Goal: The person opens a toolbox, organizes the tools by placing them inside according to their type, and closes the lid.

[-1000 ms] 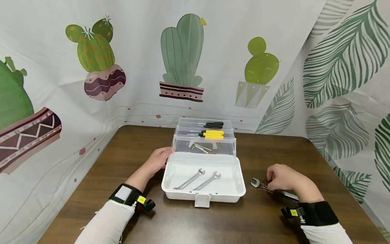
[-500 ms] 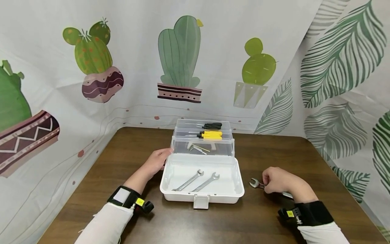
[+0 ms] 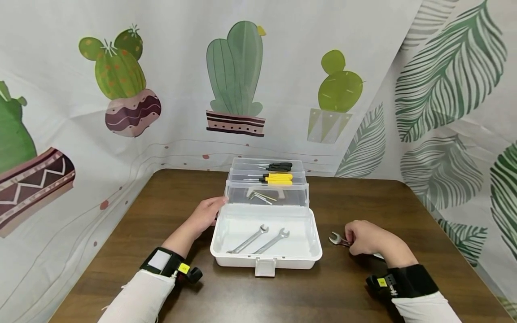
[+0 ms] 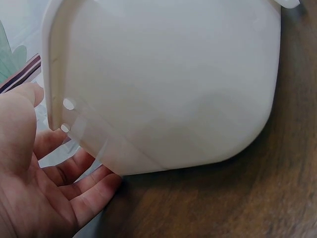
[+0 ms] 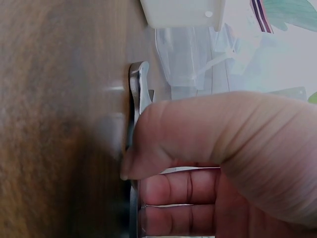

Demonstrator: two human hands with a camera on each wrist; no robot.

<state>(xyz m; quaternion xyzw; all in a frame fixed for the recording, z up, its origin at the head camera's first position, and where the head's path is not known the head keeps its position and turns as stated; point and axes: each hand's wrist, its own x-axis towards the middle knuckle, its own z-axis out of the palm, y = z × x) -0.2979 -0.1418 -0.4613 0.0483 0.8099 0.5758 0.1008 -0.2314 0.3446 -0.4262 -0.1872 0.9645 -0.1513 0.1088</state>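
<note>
A white toolbox (image 3: pixel 299 229) with a clear lid stands open in the middle of the table. Two silver wrenches, a left one (image 3: pixel 250 240) and a right one (image 3: pixel 272 242), lie inside it. My left hand (image 3: pixel 207 213) holds the box's back left corner, thumb at the rim and fingers curled behind the clear plastic (image 4: pixel 89 134). Right of the box, my right hand (image 3: pixel 367 237) pinches the handle of a shiny wrench on the table. Its open-ended head (image 3: pixel 335 238) points toward the box; the palm hides most of the handle. In the right wrist view the wrench (image 5: pixel 138 82) stays low against the tabletop.
Clear lid trays carry black-handled screwdrivers (image 3: pixel 280 167), yellow-handled screwdrivers (image 3: pixel 279 177) and several hex keys (image 3: pixel 260 197). A latch (image 3: pixel 265 267) hangs at the box's front. Behind the brown table (image 3: pixel 194 179) hangs a cactus-print cloth (image 3: pixel 177 89).
My right hand has come down over the wrench and its fingers have closed on the handle, covering more of it. My left hand keeps its place on the toolbox.
</note>
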